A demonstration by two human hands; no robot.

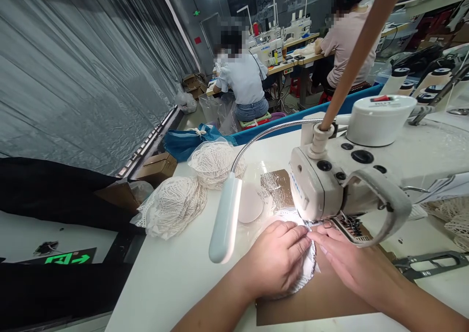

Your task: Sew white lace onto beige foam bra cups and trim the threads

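Note:
My left hand [277,257] lies curled over a white lace piece [308,268] on the sewing table, its fingers pressing the lace toward the needle area. My right hand [348,261] rests flat beside it, fingers stretched out and touching the lace edge just under the head of the white sewing machine [330,180]. The needle itself is hidden behind the machine head and my fingers. A brown sheet [322,298] lies under both hands.
Two heaps of lace cups [172,205] sit at the table's left. A gooseneck lamp [225,219] hangs over the table [164,283]. Thread cones [399,78] stand behind the machine. Two people sit at sewing tables farther back. A plastic curtain covers the left wall.

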